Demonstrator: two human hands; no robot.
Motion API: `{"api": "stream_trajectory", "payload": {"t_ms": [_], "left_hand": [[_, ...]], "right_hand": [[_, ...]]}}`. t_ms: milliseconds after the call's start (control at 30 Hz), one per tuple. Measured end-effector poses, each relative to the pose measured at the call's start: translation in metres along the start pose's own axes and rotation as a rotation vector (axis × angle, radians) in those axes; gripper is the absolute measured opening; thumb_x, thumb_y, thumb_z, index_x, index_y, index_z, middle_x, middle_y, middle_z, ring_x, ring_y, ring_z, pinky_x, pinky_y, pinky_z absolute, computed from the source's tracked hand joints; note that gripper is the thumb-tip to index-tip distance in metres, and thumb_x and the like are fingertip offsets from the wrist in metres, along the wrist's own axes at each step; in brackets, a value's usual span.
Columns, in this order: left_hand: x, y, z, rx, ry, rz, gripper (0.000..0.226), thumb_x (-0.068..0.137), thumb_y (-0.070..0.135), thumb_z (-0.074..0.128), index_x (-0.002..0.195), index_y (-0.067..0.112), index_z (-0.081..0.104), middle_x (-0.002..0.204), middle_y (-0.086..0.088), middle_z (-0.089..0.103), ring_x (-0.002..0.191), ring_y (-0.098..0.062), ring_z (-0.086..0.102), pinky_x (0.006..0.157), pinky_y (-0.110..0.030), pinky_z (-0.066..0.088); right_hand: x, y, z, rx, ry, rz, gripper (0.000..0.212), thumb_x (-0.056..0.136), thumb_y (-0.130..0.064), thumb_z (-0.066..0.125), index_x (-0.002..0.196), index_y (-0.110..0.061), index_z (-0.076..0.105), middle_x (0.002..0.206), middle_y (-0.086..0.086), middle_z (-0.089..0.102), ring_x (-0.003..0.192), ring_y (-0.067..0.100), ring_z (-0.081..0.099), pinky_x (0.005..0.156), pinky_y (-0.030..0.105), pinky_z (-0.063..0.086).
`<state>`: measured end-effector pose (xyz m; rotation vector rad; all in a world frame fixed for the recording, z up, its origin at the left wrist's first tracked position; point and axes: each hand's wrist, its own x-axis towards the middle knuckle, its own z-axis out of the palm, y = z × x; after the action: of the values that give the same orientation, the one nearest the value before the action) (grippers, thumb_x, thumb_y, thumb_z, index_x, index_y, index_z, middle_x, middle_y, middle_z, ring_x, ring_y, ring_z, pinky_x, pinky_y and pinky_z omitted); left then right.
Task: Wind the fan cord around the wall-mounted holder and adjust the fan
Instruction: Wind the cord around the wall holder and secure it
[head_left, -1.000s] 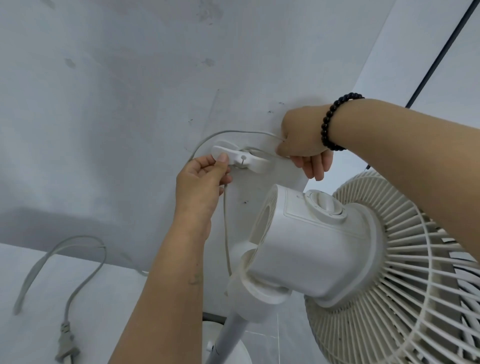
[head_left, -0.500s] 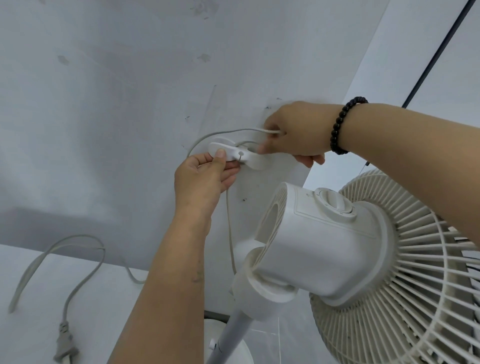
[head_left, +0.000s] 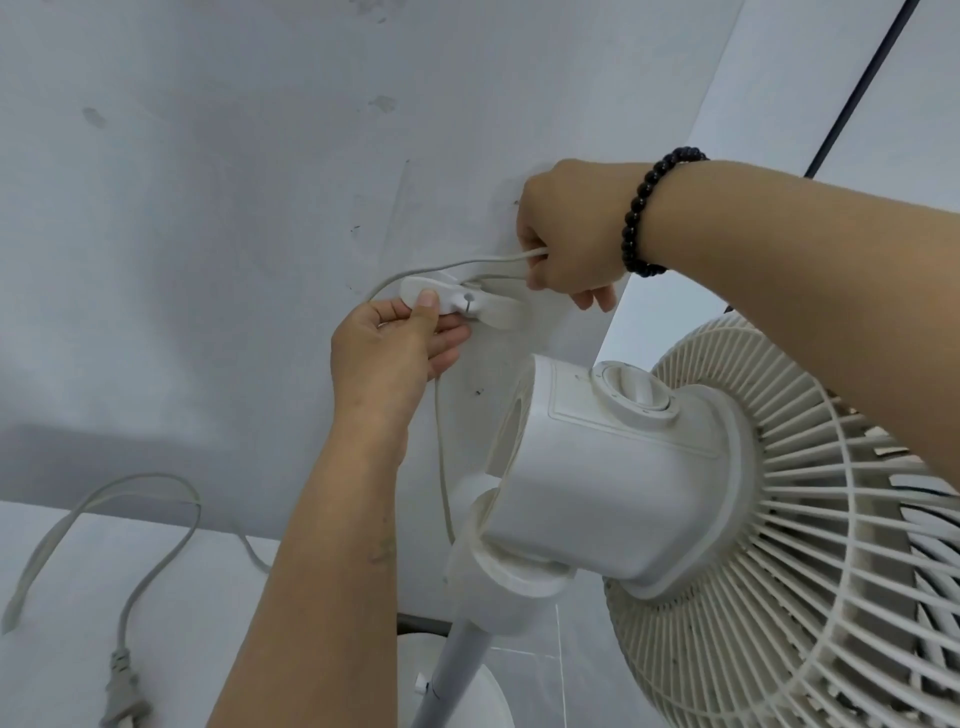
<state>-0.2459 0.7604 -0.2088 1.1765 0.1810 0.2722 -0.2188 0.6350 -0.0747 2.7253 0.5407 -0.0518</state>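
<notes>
Cord at wall holder.
Right hand (head_left: 569, 234) grips cord (head_left: 457, 266); left hand (head_left: 395, 345) pinches holder (head_left: 467, 306) beside fan (head_left: 675, 499).

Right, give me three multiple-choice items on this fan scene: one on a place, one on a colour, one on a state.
1. Where does the plug lie?
A. on the floor at lower left
B. in the right hand
C. on top of the fan

2. What colour is the bracelet?
A. red
B. black
C. white

3. What is the right hand doing?
A. hanging idle
B. pressing the fan knob
C. gripping the cord

Key: 1 A, the plug sits on the floor, far from both hands. 2 B, dark beads circle the right wrist. 3 C, its fingers curl round the cord beside the holder, which the left hand pinches.
</notes>
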Motion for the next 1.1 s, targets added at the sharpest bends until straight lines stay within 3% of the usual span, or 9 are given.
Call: {"api": "stream_trajectory", "payload": {"t_ms": [200, 300, 533, 700, 800, 933, 1033, 1100], "left_hand": [[-0.002, 0.004, -0.006, 0.029, -0.038, -0.05, 0.02, 0.094, 0.022, 0.063, 0.092, 0.003, 0.068, 0.079, -0.007, 0.076, 0.075, -0.015, 0.075, 0.057, -0.018, 0.055], [-0.001, 0.008, -0.012, -0.041, -0.062, -0.109, 0.019, 0.09, 0.021, 0.069, 0.095, 0.003, 0.07, 0.08, -0.008, 0.077, 0.074, -0.014, 0.075, 0.057, -0.016, 0.055], [-0.005, 0.011, -0.008, -0.146, -0.075, -0.227, 0.019, 0.089, 0.024, 0.068, 0.091, 0.005, 0.067, 0.076, -0.007, 0.076, 0.06, -0.006, 0.071, 0.047, -0.013, 0.051], [-0.006, 0.011, -0.008, -0.149, -0.11, -0.246, 0.022, 0.092, 0.027, 0.065, 0.091, 0.005, 0.066, 0.08, -0.009, 0.077, 0.063, -0.008, 0.072, 0.049, -0.014, 0.053], [-0.006, 0.011, -0.007, -0.144, -0.137, -0.251, 0.022, 0.094, 0.029, 0.061, 0.093, 0.007, 0.065, 0.083, -0.009, 0.077, 0.066, -0.01, 0.073, 0.052, -0.015, 0.055], [-0.006, 0.01, -0.007, -0.11, -0.165, -0.241, 0.024, 0.098, 0.031, 0.056, 0.097, 0.009, 0.065, 0.085, -0.005, 0.078, 0.076, -0.012, 0.075, 0.052, -0.016, 0.054], [-0.006, 0.012, -0.008, -0.083, -0.158, -0.223, 0.025, 0.097, 0.031, 0.056, 0.097, 0.008, 0.066, 0.087, -0.005, 0.078, 0.079, -0.013, 0.075, 0.054, -0.017, 0.055], [-0.005, 0.013, -0.011, -0.036, -0.136, -0.209, 0.027, 0.094, 0.033, 0.061, 0.097, 0.007, 0.067, 0.086, -0.006, 0.078, 0.078, -0.013, 0.075, 0.058, -0.017, 0.057]], "right_hand": [[-0.006, 0.009, 0.011, 0.058, -0.102, 0.049, 0.039, 0.093, -0.028, 0.053, 0.068, -0.005, 0.072, 0.053, -0.001, 0.071, 0.06, 0.015, 0.071, 0.072, 0.03, 0.059], [-0.007, 0.01, 0.017, 0.081, -0.123, 0.048, 0.034, 0.093, -0.027, 0.055, 0.071, -0.004, 0.068, 0.054, -0.002, 0.071, 0.058, 0.016, 0.071, 0.072, 0.032, 0.059], [-0.001, 0.004, 0.018, 0.072, -0.199, 0.079, 0.035, 0.094, -0.029, 0.054, 0.08, -0.004, 0.074, 0.06, 0.001, 0.073, 0.05, 0.013, 0.069, 0.061, 0.024, 0.058], [0.004, -0.006, 0.024, 0.053, -0.283, 0.075, 0.039, 0.096, -0.031, 0.051, 0.083, -0.002, 0.074, 0.064, 0.003, 0.075, 0.053, 0.014, 0.069, 0.064, 0.023, 0.059], [0.005, -0.007, 0.029, 0.085, -0.284, 0.049, 0.042, 0.097, -0.033, 0.051, 0.081, -0.002, 0.072, 0.063, 0.002, 0.073, 0.055, 0.014, 0.07, 0.056, 0.018, 0.056], [0.004, -0.009, 0.035, 0.13, -0.303, 0.0, 0.037, 0.093, -0.039, 0.057, 0.08, -0.005, 0.064, 0.057, 0.0, 0.064, 0.053, 0.017, 0.065, 0.053, 0.02, 0.05], [0.003, -0.013, 0.038, 0.123, -0.318, -0.059, 0.049, 0.085, -0.052, 0.062, 0.085, -0.004, 0.068, 0.064, 0.006, 0.069, 0.057, 0.019, 0.063, 0.05, 0.02, 0.041], [0.003, -0.015, 0.037, 0.115, -0.307, -0.08, 0.06, 0.078, -0.062, 0.062, 0.088, -0.003, 0.071, 0.068, 0.008, 0.072, 0.057, 0.018, 0.063, 0.052, 0.02, 0.043]]}}
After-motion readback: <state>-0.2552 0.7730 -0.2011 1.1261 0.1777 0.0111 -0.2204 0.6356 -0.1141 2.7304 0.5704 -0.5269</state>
